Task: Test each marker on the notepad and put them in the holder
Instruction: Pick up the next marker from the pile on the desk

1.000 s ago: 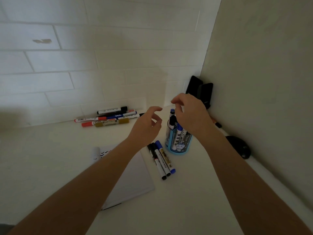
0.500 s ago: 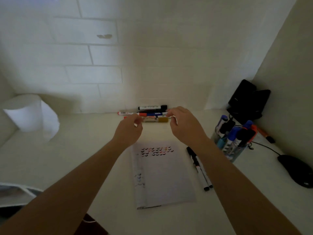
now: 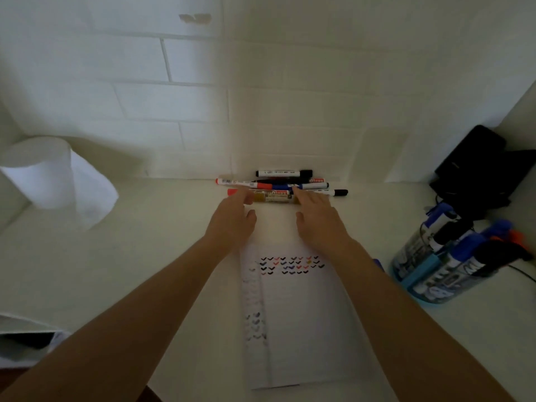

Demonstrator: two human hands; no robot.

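Note:
Against the back wall lies a pile of several markers (image 3: 285,182), in black, red and blue. In front of the pile lies a gold marker (image 3: 272,197). My left hand (image 3: 232,220) rests its fingertips on the gold marker's left end, and my right hand (image 3: 317,219) touches its right end with straight fingers. Both thumbs hang free below it. The white notepad (image 3: 304,320) lies beneath my forearms, with rows of small coloured check marks near its top. The blue holder (image 3: 423,278) stands at the right with several markers in it.
A paper towel roll (image 3: 49,175) stands at the left by the wall. A black device (image 3: 478,166) leans in the right corner, behind the holder. A blue marker tip (image 3: 378,264) peeks out past my right forearm. A thin cable (image 3: 522,272) runs right of the holder.
My view swung left from the holder to the notepad and marker pile. Both hands moved from above the holder to the gold marker and now lie flatter on its ends.

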